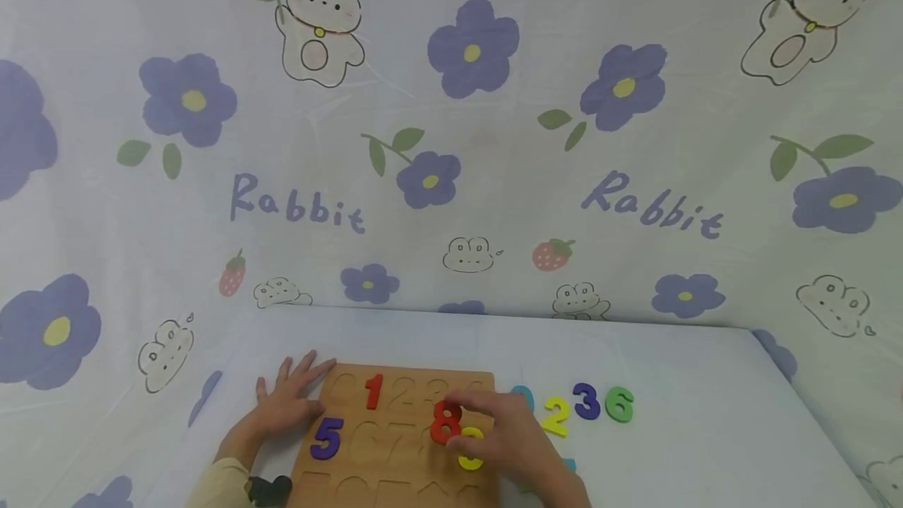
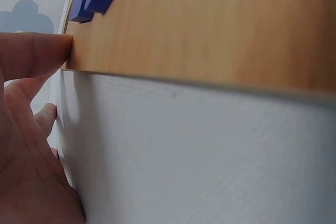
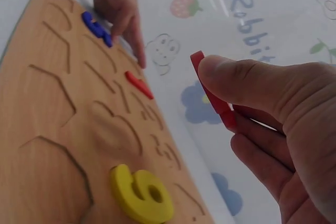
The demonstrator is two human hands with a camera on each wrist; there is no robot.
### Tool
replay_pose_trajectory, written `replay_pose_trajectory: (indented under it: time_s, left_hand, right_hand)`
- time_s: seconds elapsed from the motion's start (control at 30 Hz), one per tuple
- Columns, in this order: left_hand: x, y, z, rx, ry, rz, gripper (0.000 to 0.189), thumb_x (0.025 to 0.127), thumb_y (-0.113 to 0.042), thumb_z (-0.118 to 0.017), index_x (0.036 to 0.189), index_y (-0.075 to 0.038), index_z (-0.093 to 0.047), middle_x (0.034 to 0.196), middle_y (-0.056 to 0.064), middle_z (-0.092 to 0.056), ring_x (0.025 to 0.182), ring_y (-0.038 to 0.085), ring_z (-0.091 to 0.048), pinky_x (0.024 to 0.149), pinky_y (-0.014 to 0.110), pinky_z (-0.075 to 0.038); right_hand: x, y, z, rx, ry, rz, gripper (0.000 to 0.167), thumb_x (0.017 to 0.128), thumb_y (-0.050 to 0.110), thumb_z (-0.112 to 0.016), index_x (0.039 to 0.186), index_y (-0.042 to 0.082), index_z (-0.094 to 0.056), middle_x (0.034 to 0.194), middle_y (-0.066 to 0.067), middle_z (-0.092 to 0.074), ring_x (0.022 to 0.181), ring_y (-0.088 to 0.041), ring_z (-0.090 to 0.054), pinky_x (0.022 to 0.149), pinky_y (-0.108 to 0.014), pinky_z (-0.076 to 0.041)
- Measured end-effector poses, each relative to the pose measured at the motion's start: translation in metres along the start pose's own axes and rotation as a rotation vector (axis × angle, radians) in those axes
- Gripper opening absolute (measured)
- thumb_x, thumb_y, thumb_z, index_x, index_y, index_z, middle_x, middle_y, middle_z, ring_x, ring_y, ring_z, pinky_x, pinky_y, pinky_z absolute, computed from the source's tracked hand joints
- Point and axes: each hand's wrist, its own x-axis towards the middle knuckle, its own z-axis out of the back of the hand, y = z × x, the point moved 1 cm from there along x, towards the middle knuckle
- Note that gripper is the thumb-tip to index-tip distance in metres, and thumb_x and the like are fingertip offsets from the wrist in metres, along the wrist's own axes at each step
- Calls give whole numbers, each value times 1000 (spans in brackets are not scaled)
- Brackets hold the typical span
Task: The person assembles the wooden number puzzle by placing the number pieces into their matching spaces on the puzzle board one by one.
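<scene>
My right hand (image 1: 511, 437) pinches a red number 8 (image 1: 446, 422) between thumb and fingers, above the right part of a wooden number board (image 1: 402, 419). In the right wrist view the red piece (image 3: 212, 95) is seen edge-on, raised off the board. A yellow 9 (image 1: 470, 462) lies on the board below it, partly covered by my fingers. My left hand (image 1: 285, 406) rests at the board's upper left with fingers extended; its thumb (image 2: 37, 53) touches the board edge in the left wrist view. A purple 5 (image 1: 328, 437) and a red 1 (image 1: 374, 392) sit on the board.
Right of the board on the white table (image 1: 705, 414) lie a yellow 2 (image 1: 557, 418), a dark blue 3 (image 1: 588, 400), a green 6 (image 1: 611, 406) and a light blue piece (image 1: 523, 392) partly hidden. Behind stands a sheet (image 1: 494, 132) printed with flowers and rabbits.
</scene>
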Motion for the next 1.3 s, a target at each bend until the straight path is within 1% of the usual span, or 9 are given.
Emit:
replay_pose_trajectory:
  time_s: [0.17, 0.23, 0.4, 0.57, 0.73, 0.97, 1.13, 1.23, 1.3]
  left_hand:
    - [-1, -5, 4, 13, 28, 20, 81, 89, -18, -72, 166, -18, -49, 180, 29, -15, 162, 66, 10, 114, 89, 24]
    - [-1, -3, 2, 14, 15, 12, 80, 88, -19, -72, 165, -19, -50, 180, 29, -16, 161, 66, 9, 113, 89, 25]
    - [1, 3, 0, -11, -21, -33, 78, 87, -23, -72, 163, -26, -53, 179, 30, -19, 159, 69, 8, 112, 89, 26]
    - [1, 4, 0, -20, -19, -31, 79, 86, -24, -73, 163, -26, -54, 179, 30, -19, 160, 68, 8, 112, 89, 25]
    - [1, 3, 1, -8, 4, -5, 80, 87, -22, -73, 164, -22, -52, 179, 30, -18, 161, 67, 8, 114, 88, 25]
    - [1, 5, 1, -7, 4, 2, 80, 88, -23, -72, 164, -24, -52, 180, 28, -18, 162, 65, 8, 114, 88, 25]
    - [6, 12, -3, -5, -5, -9, 78, 89, -25, -71, 165, -27, -51, 181, 27, -17, 162, 64, 9, 113, 88, 25]
    - [9, 19, -7, 8, -22, -19, 77, 90, -27, -71, 164, -30, -52, 181, 26, -18, 162, 65, 8, 113, 90, 24]
    - [10, 20, -8, 8, -23, -21, 77, 89, -27, -71, 164, -30, -52, 181, 25, -19, 163, 64, 8, 113, 89, 24]
  right_hand:
    - [6, -7, -14, -41, 53, -14, 53, 92, 38, -88, 140, 19, -76, 132, 5, -81, 120, -17, -77, 107, -49, -62]
    - [7, -9, -19, -59, 74, -36, 52, 92, 35, -89, 140, 18, -76, 131, 5, -81, 118, -17, -76, 107, -49, -62]
    - [10, -11, -30, -66, 143, -157, 53, 91, 30, -90, 141, 22, -76, 139, 7, -77, 117, -15, -68, 111, -51, -60]
    - [14, -12, -40, -85, 200, -233, 53, 91, 27, -90, 141, 25, -75, 136, 10, -75, 111, -13, -62, 111, -51, -58]
    - [17, -13, -47, -150, 223, -216, 52, 90, 27, -90, 140, 25, -76, 127, 13, -76, 107, -11, -61, 106, -46, -59]
    - [18, -12, -51, -193, 243, -203, 51, 90, 26, -90, 139, 22, -76, 130, 10, -78, 110, -7, -64, 113, -50, -57]
    - [18, -13, -49, -205, 234, -158, 45, 91, 28, -89, 134, 27, -77, 112, 16, -76, 96, -4, -62, 97, -36, -62]
    - [15, -14, -43, -173, 206, -138, 46, 93, 30, -88, 138, 27, -76, 119, 16, -78, 106, -7, -69, 99, -38, -63]
    - [12, -13, -36, -145, 183, -142, 53, 93, 34, -88, 144, 26, -73, 132, 11, -78, 119, -14, -72, 106, -46, -62]
